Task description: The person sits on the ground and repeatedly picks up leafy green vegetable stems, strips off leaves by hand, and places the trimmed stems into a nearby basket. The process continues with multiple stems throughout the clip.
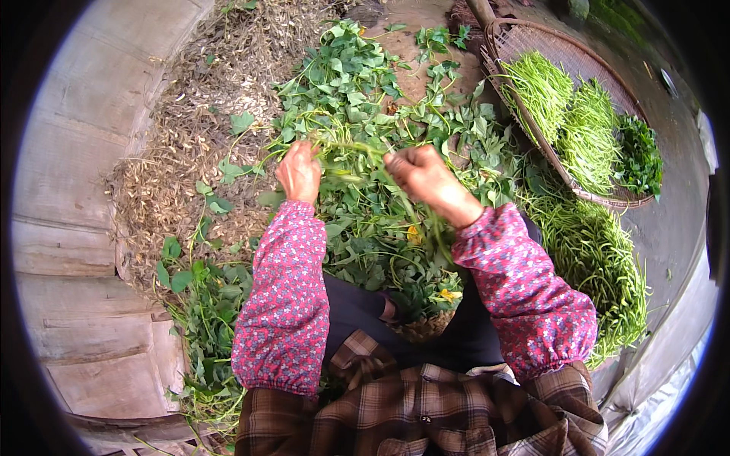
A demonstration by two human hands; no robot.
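Note:
Green leafy vine stems (353, 147) stretch between my two hands, blurred in places. My left hand (300, 172) is closed on their left end. The fingers of my right hand (429, 179) pinch the stems farther right, and loose stem ends hang below it. Both hands are above a spread heap of leafy vines (365, 228) with broad green leaves and a few yellow flowers. To the right, a pile of cut green stems (593, 273) lies on the ground beside my leg.
A round woven bamboo basket (513, 108) at upper right holds bundles of pale green stems (587, 137) and dark green leaves (639, 154). Dry pods and stalks (171, 165) cover the ground at left, against wooden boards (68, 171). More vines (211, 319) lie at lower left.

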